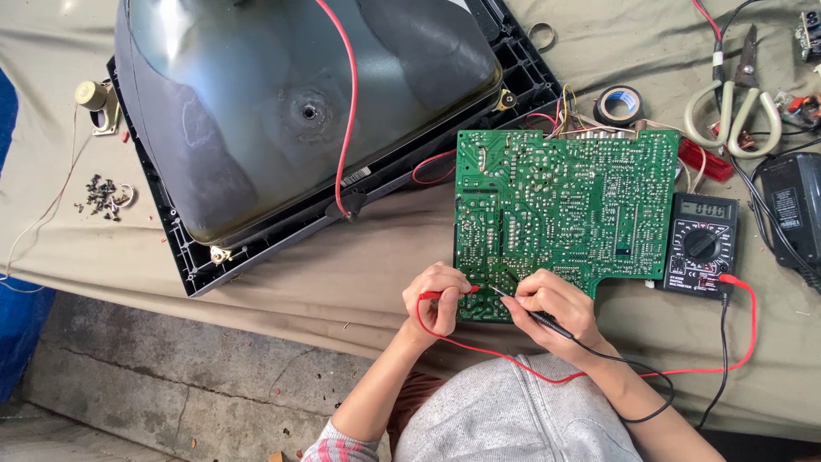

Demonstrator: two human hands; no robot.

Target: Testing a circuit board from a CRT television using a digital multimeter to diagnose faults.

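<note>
A green circuit board (564, 205) lies solder side up on a beige cloth. My left hand (436, 299) grips a red test probe (446, 293) at the board's lower left corner. My right hand (558, 304) holds a black test probe (534, 315), its metal tip touching the board's bottom edge. Red and black leads run from the probes to a black multimeter (701, 244) lying right of the board.
A large grey picture tube (291, 103) in a black frame lies at upper left with a red wire across it. Scissors (735, 111), a roll of black tape (620, 104) and a black adapter (791, 210) sit at right. Several loose screws (103, 195) lie at left.
</note>
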